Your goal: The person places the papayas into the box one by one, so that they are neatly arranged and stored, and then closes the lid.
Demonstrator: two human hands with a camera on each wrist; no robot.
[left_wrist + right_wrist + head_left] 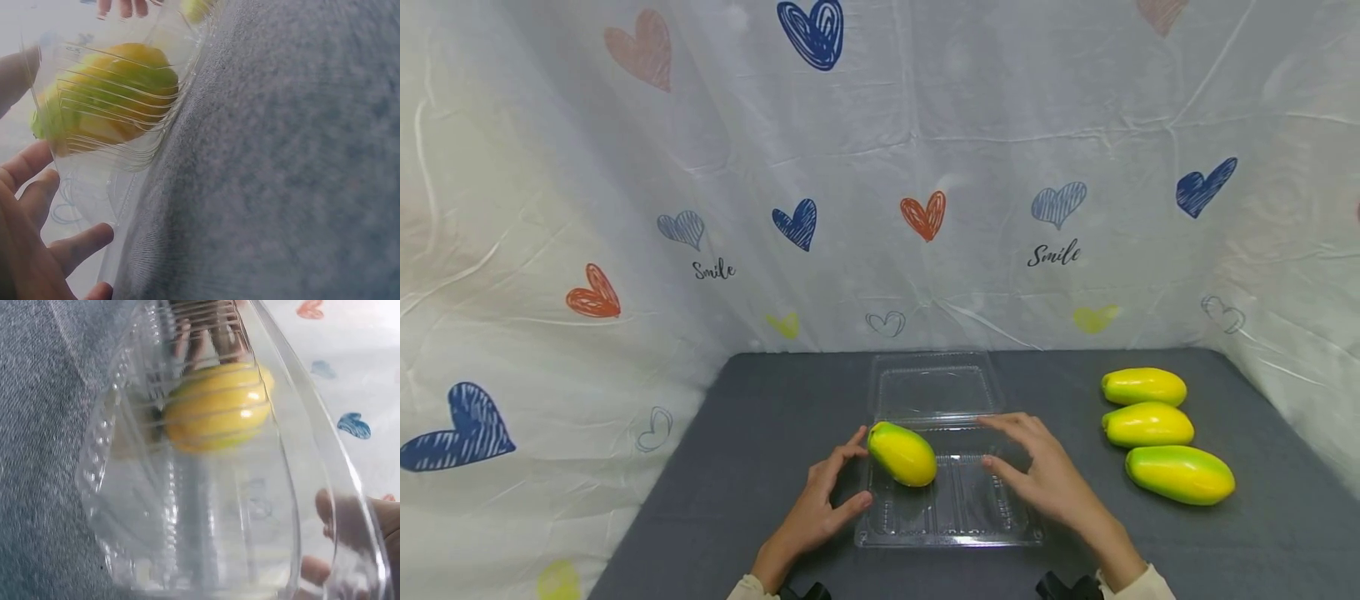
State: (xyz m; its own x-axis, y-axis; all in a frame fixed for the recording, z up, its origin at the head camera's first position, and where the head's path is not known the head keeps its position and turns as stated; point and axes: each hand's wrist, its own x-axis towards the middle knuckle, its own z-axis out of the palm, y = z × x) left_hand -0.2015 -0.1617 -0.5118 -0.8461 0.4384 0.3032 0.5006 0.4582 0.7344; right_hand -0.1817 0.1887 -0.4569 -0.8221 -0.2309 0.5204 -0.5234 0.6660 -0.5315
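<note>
A clear plastic clamshell box [955, 533] lies with its lid [936, 387] folded back behind it. Inside its left part sits a yellow-green papaya [904, 454], tilted, its greener end toward the back left. My left hand [820, 500] is at the box's left side with fingers spread, its fingertips close to the papaya and the box wall; whether they touch is unclear. At the right side, my right hand [1048, 475] has its thumb and fingers apart over the box edge, holding nothing. Through the clear wall the papaya [115, 94] also shows in the left wrist view.
Three more papayas, one at the back [1144, 387], one in the middle [1148, 425] and one in front [1180, 475], lie in a column on the right of the grey-covered table [760, 433]. A white curtain [850, 142] with printed hearts hangs behind and along the sides.
</note>
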